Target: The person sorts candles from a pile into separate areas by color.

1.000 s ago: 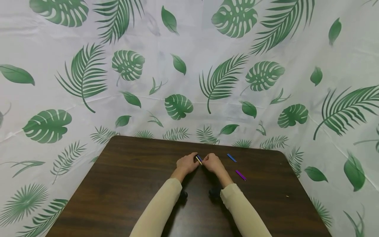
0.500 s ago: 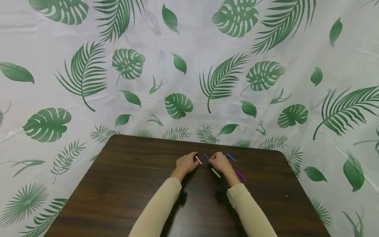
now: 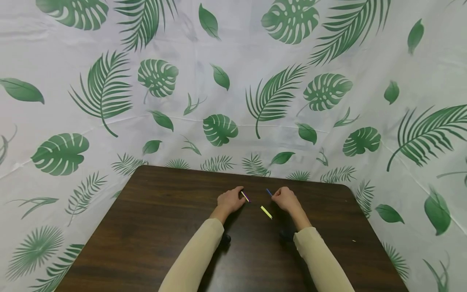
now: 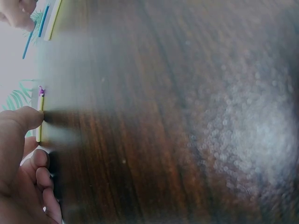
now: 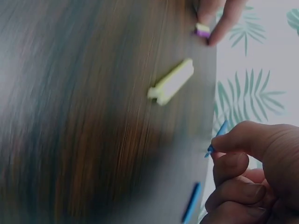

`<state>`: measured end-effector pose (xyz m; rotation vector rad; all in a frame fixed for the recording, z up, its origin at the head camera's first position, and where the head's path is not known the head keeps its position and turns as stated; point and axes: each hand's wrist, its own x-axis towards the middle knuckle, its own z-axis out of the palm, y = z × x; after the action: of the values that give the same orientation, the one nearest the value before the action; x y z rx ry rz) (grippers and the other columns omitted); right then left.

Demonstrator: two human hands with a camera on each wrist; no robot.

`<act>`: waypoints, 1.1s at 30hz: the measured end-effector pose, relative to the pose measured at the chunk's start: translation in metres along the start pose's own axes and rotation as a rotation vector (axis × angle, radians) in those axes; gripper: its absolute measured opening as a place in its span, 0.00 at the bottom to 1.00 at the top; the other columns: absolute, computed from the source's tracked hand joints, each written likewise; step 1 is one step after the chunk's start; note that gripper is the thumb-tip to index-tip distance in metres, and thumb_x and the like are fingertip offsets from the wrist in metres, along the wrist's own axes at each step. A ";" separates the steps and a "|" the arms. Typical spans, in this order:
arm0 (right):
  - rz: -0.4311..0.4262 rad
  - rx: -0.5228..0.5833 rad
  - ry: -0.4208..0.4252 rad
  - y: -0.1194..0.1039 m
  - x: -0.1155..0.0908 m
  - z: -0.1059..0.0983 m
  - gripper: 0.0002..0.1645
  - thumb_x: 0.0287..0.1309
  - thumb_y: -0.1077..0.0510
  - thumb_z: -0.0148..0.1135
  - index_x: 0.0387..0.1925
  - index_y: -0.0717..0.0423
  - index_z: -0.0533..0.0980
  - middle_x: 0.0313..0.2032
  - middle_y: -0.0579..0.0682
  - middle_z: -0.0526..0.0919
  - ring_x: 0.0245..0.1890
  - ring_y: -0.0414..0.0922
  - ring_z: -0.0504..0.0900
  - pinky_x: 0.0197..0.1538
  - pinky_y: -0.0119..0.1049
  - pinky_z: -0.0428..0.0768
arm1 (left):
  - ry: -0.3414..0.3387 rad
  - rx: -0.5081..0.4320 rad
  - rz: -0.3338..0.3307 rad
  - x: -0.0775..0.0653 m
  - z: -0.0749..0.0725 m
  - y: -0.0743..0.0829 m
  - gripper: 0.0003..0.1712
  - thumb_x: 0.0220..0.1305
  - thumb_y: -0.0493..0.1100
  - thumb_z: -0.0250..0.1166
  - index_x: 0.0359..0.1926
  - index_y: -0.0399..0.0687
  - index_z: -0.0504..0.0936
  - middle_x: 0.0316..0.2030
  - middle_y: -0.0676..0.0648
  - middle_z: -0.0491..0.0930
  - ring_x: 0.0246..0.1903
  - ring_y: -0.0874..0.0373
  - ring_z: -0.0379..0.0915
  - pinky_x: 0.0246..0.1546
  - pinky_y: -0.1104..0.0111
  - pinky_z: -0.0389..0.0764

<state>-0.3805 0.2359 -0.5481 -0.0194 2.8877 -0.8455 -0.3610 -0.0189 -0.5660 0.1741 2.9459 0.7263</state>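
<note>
Thumb and fingers of my left hand [image 3: 231, 200] pinch a thin yellow stick with a purple one [image 3: 245, 197] beside it. In the left wrist view, the yellow stick [image 4: 40, 126] runs upright past the thumb, and a purple end [image 4: 42, 89] sticks out above. To the right, my right hand [image 3: 286, 198] pinches a thin blue stick [image 3: 268, 192] between thumb and index finger, its other fingers curled in. A second blue stick [image 5: 191, 203] lies on the table beside that hand. Between the hands lie yellow sticks [image 3: 266, 212], side by side.
The dark wood table [image 3: 157, 227] ends at a hanging white cloth [image 3: 233, 101] with green leaves. A tiny pale scrap [image 3: 354, 241] lies toward the right side. The purple sticks seen earlier at the right are hidden behind the right hand and forearm.
My right hand let go of the yellow sticks, leaving them on the table, and moved right with the blue stick. My left hand stayed in place, still holding its sticks.
</note>
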 end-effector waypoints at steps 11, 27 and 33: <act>0.075 -0.018 0.041 0.024 -0.006 -0.020 0.11 0.64 0.56 0.62 0.26 0.54 0.81 0.25 0.47 0.78 0.26 0.47 0.76 0.30 0.39 0.73 | -0.022 -0.040 -0.027 0.003 0.002 0.000 0.32 0.77 0.55 0.63 0.79 0.64 0.72 0.36 0.43 0.88 0.22 0.51 0.69 0.26 0.58 0.66; 0.152 -0.140 0.027 0.028 -0.005 -0.023 0.22 0.63 0.57 0.62 0.14 0.48 0.67 0.18 0.45 0.69 0.21 0.47 0.70 0.25 0.42 0.68 | -0.029 -0.003 -0.027 0.001 0.001 0.002 0.32 0.79 0.57 0.60 0.80 0.65 0.71 0.49 0.43 0.90 0.26 0.51 0.73 0.29 0.59 0.70; 0.137 -0.127 0.059 0.029 -0.003 -0.021 0.20 0.63 0.57 0.63 0.16 0.48 0.69 0.20 0.47 0.71 0.23 0.49 0.73 0.28 0.45 0.71 | -0.028 -0.017 -0.027 0.004 0.004 0.000 0.32 0.78 0.56 0.62 0.79 0.65 0.72 0.51 0.42 0.90 0.28 0.50 0.75 0.31 0.57 0.73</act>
<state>-0.3797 0.2719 -0.5456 0.1917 2.9517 -0.6493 -0.3649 -0.0162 -0.5694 0.1412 2.9086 0.7391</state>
